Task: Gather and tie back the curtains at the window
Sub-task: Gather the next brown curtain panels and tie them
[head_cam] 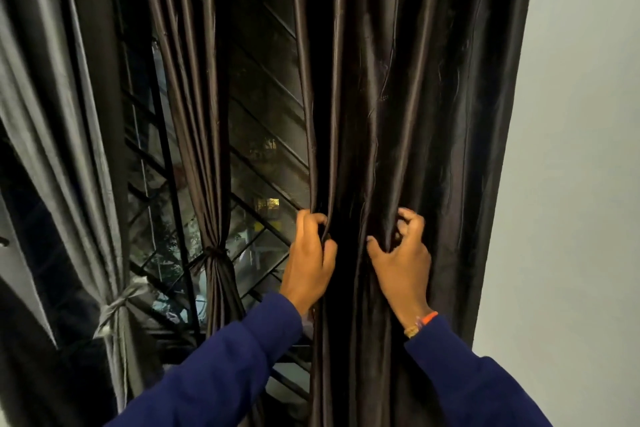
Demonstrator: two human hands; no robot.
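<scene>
Both hands grip folds of the loose dark brown curtain (408, 121): left hand (311, 253) pinching its edge, right hand (401, 253) clutching pleats.

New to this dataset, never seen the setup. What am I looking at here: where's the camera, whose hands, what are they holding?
There is no robot: a person wears one wide-angle camera on the head, looking forward and down, so this single picture shows their own arms in blue sleeves. The left hand and right hand each grip folds of the dark curtain by the wall, which hangs loose, not yet tied. To the left, a narrower dark curtain is already knotted at its middle, and a grey curtain is tied back too. Between them shows the window with its metal grille; it is dark outside.
</scene>
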